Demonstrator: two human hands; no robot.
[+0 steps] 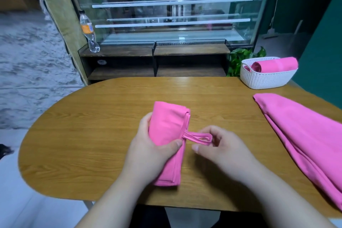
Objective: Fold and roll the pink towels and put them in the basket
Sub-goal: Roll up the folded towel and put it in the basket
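Towel (pixel 167 131), pink, folded into a long thick bundle, lies near the middle of the bench (pixel 83 135), its near end toward me. My left hand (pixel 148 148) grips it from the left side: thumb across the top, the other fingers (pixel 146 119) curled round the far edge. A thin pink loop (pixel 198 138) sticks out from the bundle's right edge. My right hand (pixel 224 148) holds the loop's outer end, the fingers (pixel 215 136) curled round it, the thumb just below and seemingly not touching it.

Basket (pixel 266 80), white and woven, stands at the far right of the bench. It holds a rolled towel (pixel 275 65), lying lengthwise with one end over the rim, and beside it, at the left handle, a second roll (pixel 247 68) that is mostly hidden.

Flat towel (pixel 305 135), also pink, lies spread along the right edge of the bench, near the basket but apart from it.

Beyond the bench are a glass case (pixel 172 13), a plastic bottle (pixel 88 31) leaning against it, and a green plant (pixel 238 57) behind the basket.
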